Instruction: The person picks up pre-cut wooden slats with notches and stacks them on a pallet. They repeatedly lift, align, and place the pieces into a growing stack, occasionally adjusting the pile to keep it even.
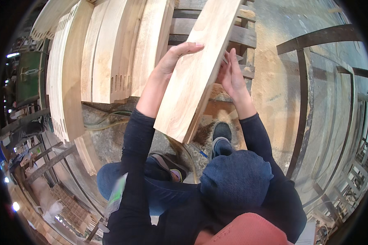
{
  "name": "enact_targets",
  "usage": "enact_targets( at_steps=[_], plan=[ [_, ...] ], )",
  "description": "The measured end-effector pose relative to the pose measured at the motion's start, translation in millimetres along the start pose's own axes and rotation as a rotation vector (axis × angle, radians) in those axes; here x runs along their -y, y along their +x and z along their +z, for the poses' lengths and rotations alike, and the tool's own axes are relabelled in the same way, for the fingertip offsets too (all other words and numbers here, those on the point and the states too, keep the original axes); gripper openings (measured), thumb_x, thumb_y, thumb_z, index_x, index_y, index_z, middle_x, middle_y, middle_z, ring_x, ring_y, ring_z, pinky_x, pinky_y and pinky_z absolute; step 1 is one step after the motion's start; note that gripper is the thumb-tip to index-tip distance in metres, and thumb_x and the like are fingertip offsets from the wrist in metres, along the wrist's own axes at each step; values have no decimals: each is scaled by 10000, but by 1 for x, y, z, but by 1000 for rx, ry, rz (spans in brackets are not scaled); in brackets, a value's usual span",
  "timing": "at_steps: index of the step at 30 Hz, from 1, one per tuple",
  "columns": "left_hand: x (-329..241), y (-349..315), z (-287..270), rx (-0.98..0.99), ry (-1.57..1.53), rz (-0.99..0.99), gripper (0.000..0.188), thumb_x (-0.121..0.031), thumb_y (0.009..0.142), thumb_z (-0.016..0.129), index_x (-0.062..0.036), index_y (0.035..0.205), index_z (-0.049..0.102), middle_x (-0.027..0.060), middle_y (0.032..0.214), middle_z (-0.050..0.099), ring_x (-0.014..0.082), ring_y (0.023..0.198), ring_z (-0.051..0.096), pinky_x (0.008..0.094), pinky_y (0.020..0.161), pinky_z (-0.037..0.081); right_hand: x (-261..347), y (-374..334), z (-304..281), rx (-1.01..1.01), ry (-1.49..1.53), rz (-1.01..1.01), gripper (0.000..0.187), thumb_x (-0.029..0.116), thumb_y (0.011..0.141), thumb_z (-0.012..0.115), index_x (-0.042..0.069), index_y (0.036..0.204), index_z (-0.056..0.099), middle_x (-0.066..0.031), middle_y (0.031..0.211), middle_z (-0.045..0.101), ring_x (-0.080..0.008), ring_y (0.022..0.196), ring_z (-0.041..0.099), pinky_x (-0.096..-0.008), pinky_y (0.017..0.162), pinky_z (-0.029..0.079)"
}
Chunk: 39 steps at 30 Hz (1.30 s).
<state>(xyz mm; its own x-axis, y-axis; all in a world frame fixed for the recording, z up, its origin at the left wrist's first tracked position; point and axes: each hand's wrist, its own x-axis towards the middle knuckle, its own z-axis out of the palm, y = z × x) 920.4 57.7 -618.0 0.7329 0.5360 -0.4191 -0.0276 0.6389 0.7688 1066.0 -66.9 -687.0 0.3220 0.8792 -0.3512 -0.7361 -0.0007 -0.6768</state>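
A woodworking shop, this one: pale planks [110,53] with slots cut in their ends lean stacked in rows, sawdust [270,85] lies over the concrete floor, a slatted wooden pallet [243,34] sits ahead, a green machine [28,75] stands at the left, and metal racks [315,94] line the right.

Floor: grey concrete [282,77], dusted with pale sawdust, thickest at upper right of centre.
Stacked timber: pale wooden boards [110,53] with slotted ends, standing in a row across the upper left.
Pallet: dark wooden slats [237,34] at top centre.
Metal frame: dark steel bars [304,81] curving down the right side.
Machine: green unit [28,75] at far left.
Lower left: stacked small wood pieces [71,208].
Light: bright spots at the left rim.
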Motion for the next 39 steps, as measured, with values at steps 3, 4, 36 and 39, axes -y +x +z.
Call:
enact_targets(
  at_steps=[3, 4, 36, 39],
  plan=[
    [3, -3, 10, -11, -103, -47, 663, -364, 879, 703, 115, 1306, 536, 215, 1151, 664, 201, 963, 706, 294, 805, 591, 10, -3, 36, -8, 85, -65, 801, 575, 976, 546, -13, 1481, 345, -206, 1405, 498, -238, 1293, 515, -340, 1067, 457],
    [3, -2, 8, -22, -112, -51, 654, -383, 897, 687, 120, 1291, 548, 217, 1155, 663, 201, 964, 707, 291, 804, 591, 11, 0, 39, 22, 99, -59, 775, 548, 982, 553, -15, 1475, 353, -204, 1400, 505, -235, 1281, 525, -338, 1060, 463],
    [68, 47, 46, -683, 1382, 260, 1267, -331, 597, 826, 78, 1533, 75, 330, 1288, 378, 452, 1152, 449, 547, 1006, 355, -14, 18, -26, -143, -188, -91, 757, 588, 1053, 217, 3, 1504, 385, -173, 1565, 375, -279, 1484, 281, -422, 1225, 177],
    [39, 40, 36, -635, 1210, 94, 1208, -338, 597, 832, 67, 1518, 163, 329, 1328, 376, 465, 1244, 405, 592, 1021, 354, -22, 6, -30, -223, -214, -117, 683, 543, 1065, 260, 32, 1495, 402, -146, 1547, 408, -263, 1464, 319, -455, 1220, 201]
  ],
)
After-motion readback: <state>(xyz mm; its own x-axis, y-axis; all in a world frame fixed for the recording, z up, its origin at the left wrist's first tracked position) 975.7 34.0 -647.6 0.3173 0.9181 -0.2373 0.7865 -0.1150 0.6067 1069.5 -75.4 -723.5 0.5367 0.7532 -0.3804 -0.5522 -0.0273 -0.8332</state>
